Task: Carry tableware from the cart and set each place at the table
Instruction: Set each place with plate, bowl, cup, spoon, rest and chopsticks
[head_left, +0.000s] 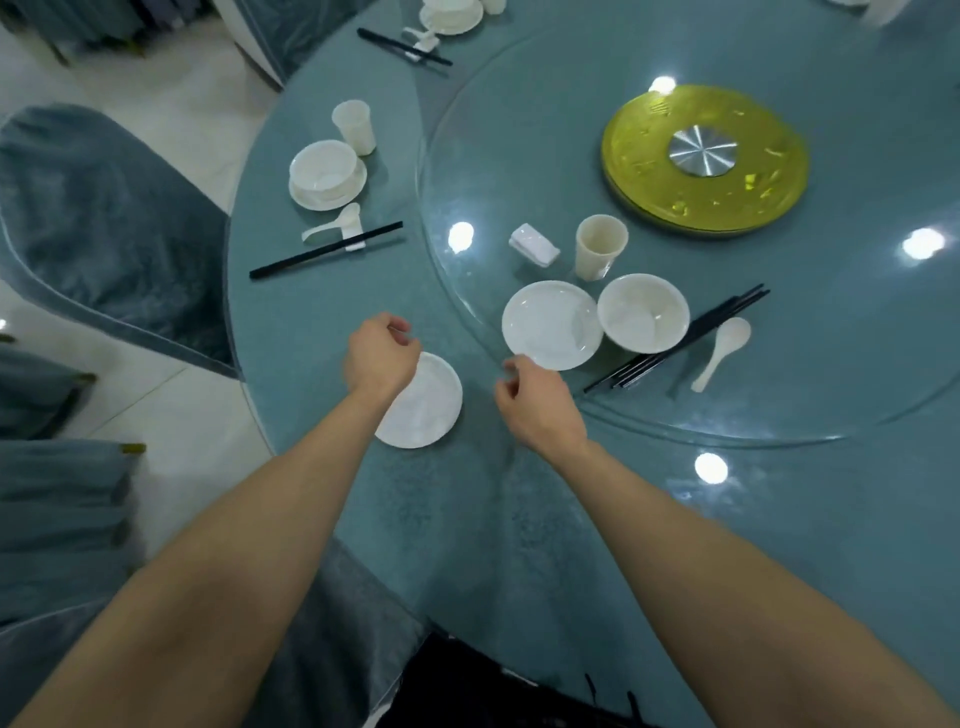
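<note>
Both grips loose and empty: left hand (382, 358) over near plate (428, 408), right hand (540, 405) just beside second plate (553, 325) by bowl (643, 312).

Far plate (550, 325) lay on the turntable (519, 130), bowl (643, 312) just right, cup (600, 252) behind, chopsticks (685, 338) and spoon (722, 351) farther right; near plate (426, 405) lay left, on the table (467, 519).
</note>
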